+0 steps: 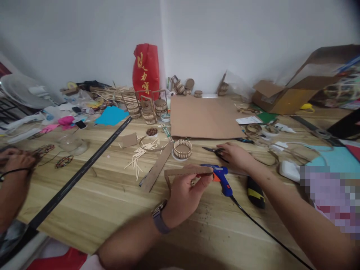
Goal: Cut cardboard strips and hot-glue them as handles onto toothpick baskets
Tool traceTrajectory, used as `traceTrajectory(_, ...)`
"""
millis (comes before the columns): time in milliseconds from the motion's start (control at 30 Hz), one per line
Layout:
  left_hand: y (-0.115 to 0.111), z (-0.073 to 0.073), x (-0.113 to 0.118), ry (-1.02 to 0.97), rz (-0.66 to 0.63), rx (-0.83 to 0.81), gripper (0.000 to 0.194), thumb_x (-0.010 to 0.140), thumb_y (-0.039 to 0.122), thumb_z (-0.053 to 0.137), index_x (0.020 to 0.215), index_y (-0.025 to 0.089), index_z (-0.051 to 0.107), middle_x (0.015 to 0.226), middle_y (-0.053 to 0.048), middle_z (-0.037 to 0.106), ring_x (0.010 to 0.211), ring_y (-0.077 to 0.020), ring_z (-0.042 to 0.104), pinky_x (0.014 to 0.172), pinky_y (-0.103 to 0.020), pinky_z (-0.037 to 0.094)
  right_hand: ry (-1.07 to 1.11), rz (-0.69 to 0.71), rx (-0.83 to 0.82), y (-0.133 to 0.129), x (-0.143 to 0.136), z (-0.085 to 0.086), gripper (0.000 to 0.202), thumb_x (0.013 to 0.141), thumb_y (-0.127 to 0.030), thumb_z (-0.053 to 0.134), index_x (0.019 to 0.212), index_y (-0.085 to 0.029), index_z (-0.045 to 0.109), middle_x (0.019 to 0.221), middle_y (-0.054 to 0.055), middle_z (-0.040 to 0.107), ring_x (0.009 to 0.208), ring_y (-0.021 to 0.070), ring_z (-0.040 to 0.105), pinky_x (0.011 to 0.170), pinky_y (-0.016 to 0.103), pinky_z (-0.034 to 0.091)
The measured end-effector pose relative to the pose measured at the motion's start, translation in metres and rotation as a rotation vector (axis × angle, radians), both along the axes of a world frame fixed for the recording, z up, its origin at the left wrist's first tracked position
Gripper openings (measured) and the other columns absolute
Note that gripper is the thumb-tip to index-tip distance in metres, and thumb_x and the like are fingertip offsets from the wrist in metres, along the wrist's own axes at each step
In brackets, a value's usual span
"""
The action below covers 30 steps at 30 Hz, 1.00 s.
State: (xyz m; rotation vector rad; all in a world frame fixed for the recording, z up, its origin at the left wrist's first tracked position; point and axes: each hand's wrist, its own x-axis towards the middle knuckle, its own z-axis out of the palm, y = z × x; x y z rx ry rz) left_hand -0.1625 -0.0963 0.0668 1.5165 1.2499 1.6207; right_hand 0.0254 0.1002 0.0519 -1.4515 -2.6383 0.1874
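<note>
My left hand (185, 197) is closed around a bent strip of brown cardboard (180, 172), held above the table. My right hand (237, 155) has its fingers around the dark handles of a pair of scissors (211, 150), whose blades point left. A blue glue gun (223, 180) with an orange trigger lies between my hands, its nozzle end partly behind the left hand. Beyond them stands a small round tub (182, 150) walled with short sticks. A flat cardboard strip (157, 168) lies to its left, near a scatter of thin wooden sticks (139, 153).
A large cardboard sheet (206, 116) lies behind. Finished little buckets with handles (149, 112) stand by a red bag (146, 69). A black-and-yellow tool (255, 193) rests under my right forearm. The glue gun's cord (261, 228) runs toward me. Another person's hands (19, 159) are at left.
</note>
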Motion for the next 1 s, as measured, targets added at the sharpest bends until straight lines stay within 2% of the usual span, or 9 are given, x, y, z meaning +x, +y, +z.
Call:
traceTrajectory(67, 0.000, 0.000, 0.000, -0.004, -0.005, -0.009, 0.024, 0.096, 0.042, 0.067, 0.104, 0.023, 0.080, 0.104, -0.006, 0.079, 0.100, -0.0201, 0.071, 0.097, -0.032, 0.055, 0.060, -0.014, 0.007, -0.020, -0.002, 0.006, 0.038, 0.097, -0.022, 0.049, 0.129, -0.015, 0.068, 0.130, 0.017, 0.070, 0.119, 0.0278, 0.066, 0.099, 0.034, 0.047)
traceTrajectory(133, 0.000, -0.001, -0.001, -0.014, -0.016, -0.026, 0.025, 0.096, 0.044, 0.067, 0.104, 0.023, 0.079, 0.104, -0.006, 0.079, 0.100, -0.0203, 0.071, 0.097, -0.033, 0.055, 0.099, -0.029, -0.004, -0.045, 0.000, 0.008, 0.034, 0.099, -0.028, 0.047, 0.122, -0.019, 0.071, 0.124, 0.013, 0.073, 0.114, 0.0257, 0.067, 0.097, 0.033, 0.048)
traceTrajectory(267, 0.001, -0.001, -0.003, -0.022, -0.031, -0.061, 0.026, 0.096, 0.045, 0.066, 0.104, 0.024, 0.080, 0.105, -0.006, 0.080, 0.100, -0.0209, 0.072, 0.096, -0.034, 0.055, 0.113, -0.130, -0.056, -0.090, 0.009, -0.002, 0.032, 0.100, -0.036, 0.046, 0.091, -0.021, 0.073, 0.091, 0.011, 0.078, 0.086, 0.0267, 0.072, 0.071, 0.033, 0.048)
traceTrajectory(333, 0.001, 0.000, -0.003, -0.018, -0.036, -0.065, 0.025, 0.096, 0.045, 0.066, 0.104, 0.026, 0.080, 0.105, -0.005, 0.080, 0.100, -0.0208, 0.072, 0.096, -0.034, 0.055, 0.109, -0.164, -0.097, -0.103, 0.013, -0.011, 0.031, 0.098, -0.038, 0.049, 0.085, -0.021, 0.071, 0.083, 0.010, 0.077, 0.077, 0.0257, 0.072, 0.065, 0.032, 0.045)
traceTrajectory(500, 0.002, 0.002, -0.001, -0.011, -0.035, -0.047, 0.023, 0.097, 0.042, 0.066, 0.103, 0.026, 0.080, 0.103, -0.005, 0.080, 0.099, -0.0197, 0.071, 0.096, -0.033, 0.054, 0.106, -0.204, -0.144, -0.109, 0.014, -0.031, 0.028, 0.095, -0.040, 0.057, 0.094, -0.018, 0.074, 0.094, 0.014, 0.077, 0.083, 0.0265, 0.072, 0.071, 0.033, 0.046)
traceTrajectory(633, 0.000, 0.002, -0.001, 0.004, -0.011, -0.055, 0.025, 0.096, 0.043, 0.066, 0.098, 0.022, 0.079, 0.097, -0.005, 0.079, 0.092, -0.0192, 0.071, 0.089, -0.031, 0.055, 0.103, -0.244, -0.147, -0.108, 0.010, -0.039, 0.030, 0.095, -0.041, 0.056, 0.099, -0.016, 0.072, 0.099, 0.016, 0.075, 0.089, 0.0277, 0.072, 0.073, 0.033, 0.046)
traceTrajectory(800, -0.001, 0.003, -0.002, 0.007, 0.018, -0.064, 0.023, 0.095, 0.041, 0.067, 0.094, 0.020, 0.078, 0.096, -0.006, 0.079, 0.092, -0.0192, 0.071, 0.089, -0.031, 0.054, 0.111, -0.307, -0.155, -0.108, 0.006, -0.041, 0.023, 0.093, -0.034, 0.058, 0.097, -0.016, 0.071, 0.096, 0.015, 0.076, 0.084, 0.0269, 0.072, 0.069, 0.032, 0.045)
traceTrajectory(1000, 0.000, 0.003, -0.002, 0.008, -0.011, -0.035, 0.024, 0.097, 0.040, 0.064, 0.101, 0.020, 0.078, 0.093, -0.006, 0.076, 0.089, -0.0178, 0.068, 0.088, -0.031, 0.055, 0.165, -0.359, -0.154, -0.112, 0.009, -0.031, 0.027, 0.093, -0.039, 0.053, 0.098, -0.018, 0.069, 0.088, 0.014, 0.076, 0.078, 0.0284, 0.071, 0.065, 0.034, 0.044)
